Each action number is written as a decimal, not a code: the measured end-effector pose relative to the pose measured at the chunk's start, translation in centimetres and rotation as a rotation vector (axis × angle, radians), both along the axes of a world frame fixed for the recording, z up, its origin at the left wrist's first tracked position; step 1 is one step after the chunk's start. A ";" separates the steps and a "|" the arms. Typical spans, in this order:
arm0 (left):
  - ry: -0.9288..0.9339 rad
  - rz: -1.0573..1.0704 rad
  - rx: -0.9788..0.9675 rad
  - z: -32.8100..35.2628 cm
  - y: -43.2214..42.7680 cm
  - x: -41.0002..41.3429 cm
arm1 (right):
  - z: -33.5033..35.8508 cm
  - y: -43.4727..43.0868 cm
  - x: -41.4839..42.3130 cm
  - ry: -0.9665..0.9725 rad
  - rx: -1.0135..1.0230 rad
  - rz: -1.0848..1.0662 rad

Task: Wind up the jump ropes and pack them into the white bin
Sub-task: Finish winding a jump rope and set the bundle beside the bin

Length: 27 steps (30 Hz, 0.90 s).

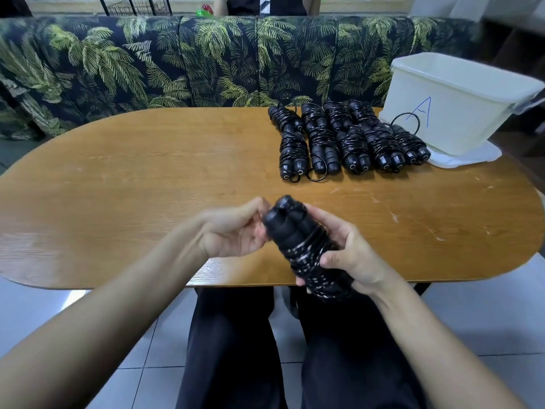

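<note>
Bin [460,104] interior not visible; right edge cut off. Held jump rope [295,240] blurred, over the desk's [147,172] near edge. Right hand [351,255] wraps its lower coils. Left hand [236,231] curled at the handle tops, fingertips hidden; grip cannot be told. Wound ropes [339,137] lie beside the bin, marked "A" in blue.

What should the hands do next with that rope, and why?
Probably tuck the rope's end under the wraps: the right hand grips the jump rope, which looks fully wound, and the left hand pinches at its handle tops.
</note>
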<state>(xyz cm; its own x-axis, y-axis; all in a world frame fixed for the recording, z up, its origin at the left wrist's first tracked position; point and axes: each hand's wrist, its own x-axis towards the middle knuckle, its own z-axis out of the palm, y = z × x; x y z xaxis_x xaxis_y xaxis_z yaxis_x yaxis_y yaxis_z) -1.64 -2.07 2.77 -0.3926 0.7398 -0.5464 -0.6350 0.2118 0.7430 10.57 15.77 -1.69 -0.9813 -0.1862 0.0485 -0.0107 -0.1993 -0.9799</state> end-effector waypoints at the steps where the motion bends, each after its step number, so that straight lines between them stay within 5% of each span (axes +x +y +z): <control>1: -0.010 0.031 0.041 0.5 0.3 0.1 | 0.1 -0.3 0.0 -0.047 -0.130 -0.024; 3: 0.139 0.079 0.107 1.6 1.0 0.2 | 0.6 -0.4 -0.1 -0.050 -0.167 -0.101; 7: 0.616 0.327 0.066 2.9 2.2 0.3 | 1.6 0.0 -0.5 0.001 0.182 -0.345; 10: 0.845 0.277 -0.019 3.0 1.9 0.3 | 2.1 0.5 -0.3 0.030 0.417 -0.388; 14: 0.938 0.127 -0.104 3.1 0.7 0.2 | 2.3 1.1 -0.5 0.045 0.631 -0.439; 22: 0.991 0.200 -0.067 3.2 1.0 1.2 | 3.2 1.1 -0.2 0.144 1.146 -0.490; 27: 0.977 0.217 -0.027 2.5 0.9 1.0 | 3.4 1.1 -0.3 0.141 1.004 -0.471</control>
<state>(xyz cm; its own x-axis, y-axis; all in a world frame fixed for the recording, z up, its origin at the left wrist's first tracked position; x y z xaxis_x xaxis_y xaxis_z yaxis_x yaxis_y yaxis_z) -0.62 -1.18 5.25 -0.8037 0.5906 0.0729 0.2250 0.1882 0.9560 10.32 16.84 1.67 -0.9617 0.1858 0.2015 0.0000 0.7351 -0.6780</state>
